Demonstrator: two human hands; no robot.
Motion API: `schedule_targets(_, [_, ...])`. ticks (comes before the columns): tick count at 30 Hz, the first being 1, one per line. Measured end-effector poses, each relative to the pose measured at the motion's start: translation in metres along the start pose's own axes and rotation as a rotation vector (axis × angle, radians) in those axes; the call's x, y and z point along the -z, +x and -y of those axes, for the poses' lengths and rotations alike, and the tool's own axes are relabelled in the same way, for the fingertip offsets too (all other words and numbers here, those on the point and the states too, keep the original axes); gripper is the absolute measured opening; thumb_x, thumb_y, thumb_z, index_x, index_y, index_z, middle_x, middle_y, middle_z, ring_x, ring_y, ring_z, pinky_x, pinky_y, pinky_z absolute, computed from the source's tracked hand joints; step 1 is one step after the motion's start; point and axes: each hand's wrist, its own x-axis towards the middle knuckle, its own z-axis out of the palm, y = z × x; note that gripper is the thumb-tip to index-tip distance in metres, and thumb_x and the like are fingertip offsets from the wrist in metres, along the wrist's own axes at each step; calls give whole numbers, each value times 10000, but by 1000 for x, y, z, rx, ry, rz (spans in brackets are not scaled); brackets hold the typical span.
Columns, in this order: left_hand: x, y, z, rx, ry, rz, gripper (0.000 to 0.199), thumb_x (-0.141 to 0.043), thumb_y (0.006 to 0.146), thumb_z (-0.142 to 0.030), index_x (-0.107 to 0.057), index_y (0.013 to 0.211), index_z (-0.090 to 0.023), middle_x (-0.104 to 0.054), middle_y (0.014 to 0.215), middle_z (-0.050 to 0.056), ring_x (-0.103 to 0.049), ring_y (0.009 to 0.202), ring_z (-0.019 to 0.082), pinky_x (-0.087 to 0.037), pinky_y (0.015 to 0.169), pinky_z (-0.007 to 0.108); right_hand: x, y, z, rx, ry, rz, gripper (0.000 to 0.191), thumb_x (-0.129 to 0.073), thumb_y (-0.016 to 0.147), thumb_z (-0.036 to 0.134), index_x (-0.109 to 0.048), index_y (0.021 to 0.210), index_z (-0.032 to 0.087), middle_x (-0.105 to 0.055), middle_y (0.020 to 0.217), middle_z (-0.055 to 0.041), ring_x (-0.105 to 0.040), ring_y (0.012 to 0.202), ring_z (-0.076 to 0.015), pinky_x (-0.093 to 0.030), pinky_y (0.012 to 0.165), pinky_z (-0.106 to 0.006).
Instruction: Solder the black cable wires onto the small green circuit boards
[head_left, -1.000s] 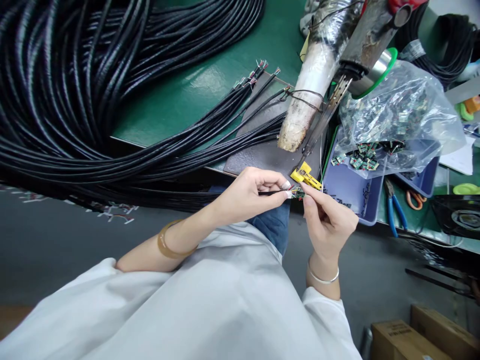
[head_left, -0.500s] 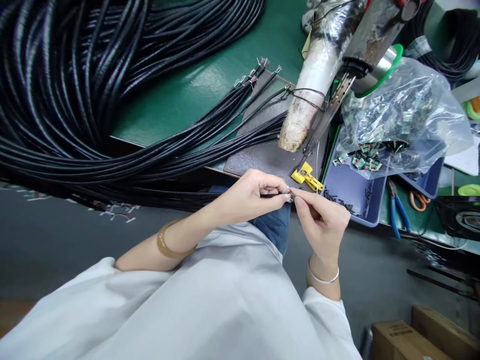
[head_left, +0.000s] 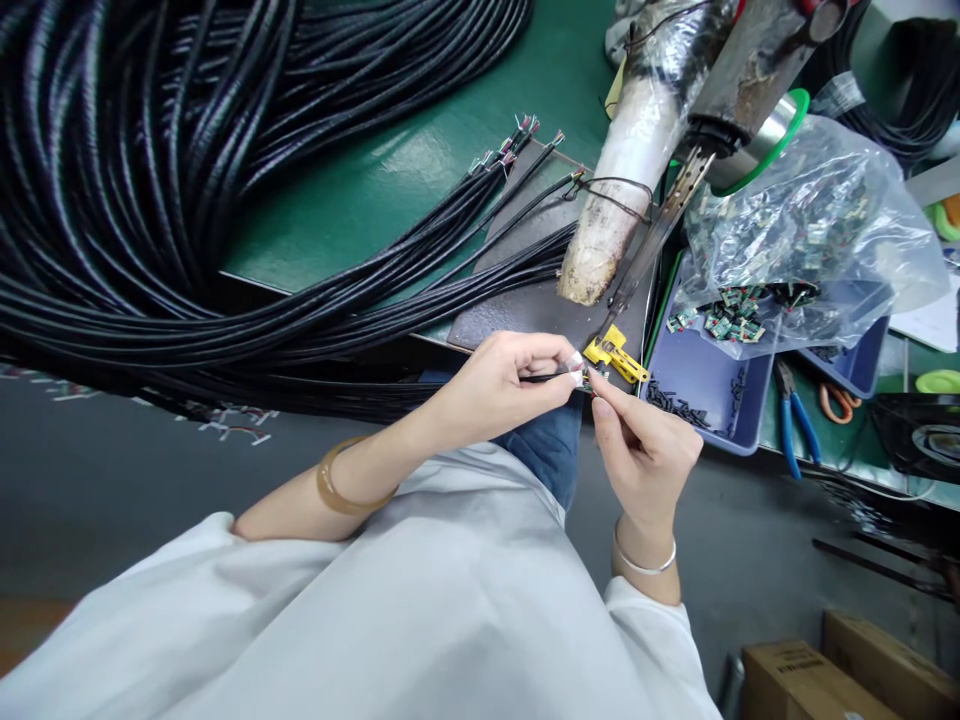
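My left hand (head_left: 506, 380) pinches a black cable (head_left: 538, 378) close to its end. Thin coloured wires (head_left: 587, 381) come out of that end, and the fingertips of my right hand (head_left: 651, 445) are closed on them; the details between the fingers are too small to make out. Just beyond my fingertips lies a yellow plastic clip or jig (head_left: 616, 354) on a dark board (head_left: 517, 310). Over it reaches the slim metal rod of a soldering iron (head_left: 664, 225), beside a wrapped white tube (head_left: 615, 190).
Large coils of black cable (head_left: 127, 200) fill the left, with stripped cable ends (head_left: 517, 140) on the green table (head_left: 390, 150). At right are a blue tray (head_left: 701, 375) of small black parts, a plastic bag (head_left: 817, 210) of small circuit boards, blue-handled pliers (head_left: 791, 420) and orange-handled scissors (head_left: 836, 402).
Both hands stay at the cable end. My fingertips have shifted slightly, and more of the coloured wires shows between them.
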Motion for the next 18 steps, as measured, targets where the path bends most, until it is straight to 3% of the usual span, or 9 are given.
schedule_targets(3, [-2, -1, 2, -18, 35, -34, 122, -582, 864, -169, -645, 768, -126, -399, 593, -60, -320, 552, 59, -272, 501, 183, 0, 0, 1, -44, 0, -42, 277, -627, 923, 172, -718, 1168, 264, -715, 671, 44, -577, 464, -68, -503, 524, -209])
schedule_targets(6, [-4, -1, 3, -23, 46, -93, 126, -594, 849, -167, -661, 753, -123, -514, 638, -27, -420, 594, 74, -352, 543, 179, -1, 2, 0, -101, 98, -298, 336, -564, 953, 198, -604, 1281, 260, -696, 679, 44, -579, 443, -90, -477, 443, -225])
schedule_targets(9, [-5, 1, 3, -29, 30, -138, 123, -596, 838, -162, -672, 751, -119, -571, 666, -8, -478, 619, 86, -396, 569, 181, -5, 4, -1, -82, 206, -535, 311, -550, 961, 171, -526, 1258, 260, -761, 880, 9, -695, 548, -122, -543, 451, -241])
schedule_targets(12, [-6, 2, 1, -34, 39, -151, 133, -591, 839, -163, -679, 752, -115, -565, 643, -12, -476, 603, 83, -389, 559, 181, -11, 5, -2, -144, 194, -454, 162, -607, 931, 141, -580, 1069, 221, -784, 984, -23, -772, 711, -163, -643, 608, -291])
schedule_targets(15, [-7, 5, -2, -32, 60, -152, 155, -589, 851, -176, -695, 761, -108, -578, 641, -9, -464, 584, 78, -367, 537, 183, -18, 5, -2, -231, 210, -263, 60, -656, 906, 178, -608, 933, 201, -782, 1074, -68, -783, 811, -170, -656, 708, -296])
schedule_targets(18, [-8, 8, -2, -19, 72, -169, 176, -581, 856, -180, -695, 743, -106, -600, 651, 1, -478, 581, 81, -371, 540, 190, -23, 7, -3, -218, 185, -214, 50, -660, 897, 196, -613, 881, 204, -760, 1161, -87, -774, 928, -184, -658, 746, -307])
